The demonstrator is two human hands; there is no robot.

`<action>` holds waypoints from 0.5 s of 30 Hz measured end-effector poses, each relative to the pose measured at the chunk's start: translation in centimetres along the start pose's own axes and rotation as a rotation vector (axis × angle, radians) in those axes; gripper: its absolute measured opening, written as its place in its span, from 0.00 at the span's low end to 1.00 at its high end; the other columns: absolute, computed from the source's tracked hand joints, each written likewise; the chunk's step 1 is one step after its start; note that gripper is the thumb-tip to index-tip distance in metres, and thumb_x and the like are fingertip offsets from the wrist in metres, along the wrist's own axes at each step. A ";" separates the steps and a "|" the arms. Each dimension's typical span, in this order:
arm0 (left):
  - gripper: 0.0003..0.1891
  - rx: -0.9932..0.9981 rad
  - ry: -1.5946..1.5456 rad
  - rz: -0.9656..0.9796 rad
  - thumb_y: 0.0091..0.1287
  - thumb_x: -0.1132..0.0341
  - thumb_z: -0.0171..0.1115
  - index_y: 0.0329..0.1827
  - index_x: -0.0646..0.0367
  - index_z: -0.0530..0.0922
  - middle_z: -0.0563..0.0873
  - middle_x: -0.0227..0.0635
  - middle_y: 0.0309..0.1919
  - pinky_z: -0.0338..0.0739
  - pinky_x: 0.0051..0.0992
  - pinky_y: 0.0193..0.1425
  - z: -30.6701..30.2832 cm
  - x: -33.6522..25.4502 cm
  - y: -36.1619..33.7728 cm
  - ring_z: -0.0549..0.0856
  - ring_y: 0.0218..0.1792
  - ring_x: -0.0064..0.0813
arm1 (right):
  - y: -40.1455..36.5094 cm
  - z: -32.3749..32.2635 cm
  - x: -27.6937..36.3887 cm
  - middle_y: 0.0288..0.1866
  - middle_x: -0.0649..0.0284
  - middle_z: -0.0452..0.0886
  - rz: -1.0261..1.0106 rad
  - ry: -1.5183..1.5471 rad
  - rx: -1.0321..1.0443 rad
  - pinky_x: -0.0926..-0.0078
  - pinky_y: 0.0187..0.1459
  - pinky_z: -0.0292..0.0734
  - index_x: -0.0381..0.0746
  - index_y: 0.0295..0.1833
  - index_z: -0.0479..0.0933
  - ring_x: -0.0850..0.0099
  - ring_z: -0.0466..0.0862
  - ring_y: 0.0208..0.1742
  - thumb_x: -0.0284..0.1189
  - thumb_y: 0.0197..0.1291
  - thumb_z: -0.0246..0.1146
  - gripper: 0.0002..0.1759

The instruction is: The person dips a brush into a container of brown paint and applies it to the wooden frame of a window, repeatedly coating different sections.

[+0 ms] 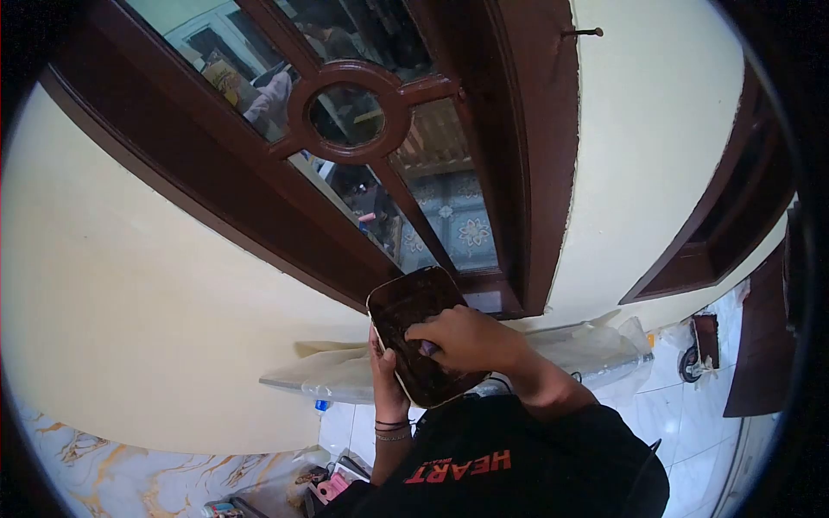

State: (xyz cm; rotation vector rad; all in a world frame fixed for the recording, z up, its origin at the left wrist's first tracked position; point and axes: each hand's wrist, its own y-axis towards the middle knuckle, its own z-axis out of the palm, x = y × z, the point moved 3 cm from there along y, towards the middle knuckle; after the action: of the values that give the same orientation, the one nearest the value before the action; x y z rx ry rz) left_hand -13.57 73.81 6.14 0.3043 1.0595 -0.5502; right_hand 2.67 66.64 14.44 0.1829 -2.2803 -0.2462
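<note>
A rectangular tray (pixel 399 296) with a pale rim and dark brown paint inside is held in front of my chest, tilted. My left hand (pixel 389 380) grips its left side, thumb over the rim and fingers beneath. Over the tray's right part is my right hand (pixel 471 337), its fingers closed on a small purple object (pixel 428 348). Only a bit of this object shows, so its kind cannot be made out; its lower end is hidden against the dark paint.
Ahead stands a dark brown wooden window frame (pixel 527 173) with glass panes and a round centre piece. A nail (pixel 587 33) sticks out of the cream wall (pixel 639 155). Clear plastic sheeting (pixel 570 363) covers a ledge below. Pink items (pixel 332 486) lie at lower left.
</note>
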 end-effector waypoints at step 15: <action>0.44 -0.028 -0.024 0.007 0.63 0.50 0.66 0.79 0.54 0.56 0.71 0.38 0.69 0.68 0.35 0.74 -0.7 -0.4 -0.2 0.72 0.70 0.35 | 0.9 2.2 -0.6 0.39 0.51 0.86 -0.003 0.116 -0.090 0.55 0.43 0.79 0.42 0.52 0.80 0.48 0.86 0.40 0.27 0.62 0.64 0.12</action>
State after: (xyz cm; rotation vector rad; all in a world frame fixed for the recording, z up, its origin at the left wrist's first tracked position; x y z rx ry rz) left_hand -14.35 74.09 6.17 0.2759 1.0418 -0.5315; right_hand 1.39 67.91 12.81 0.1497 -2.1493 -0.3300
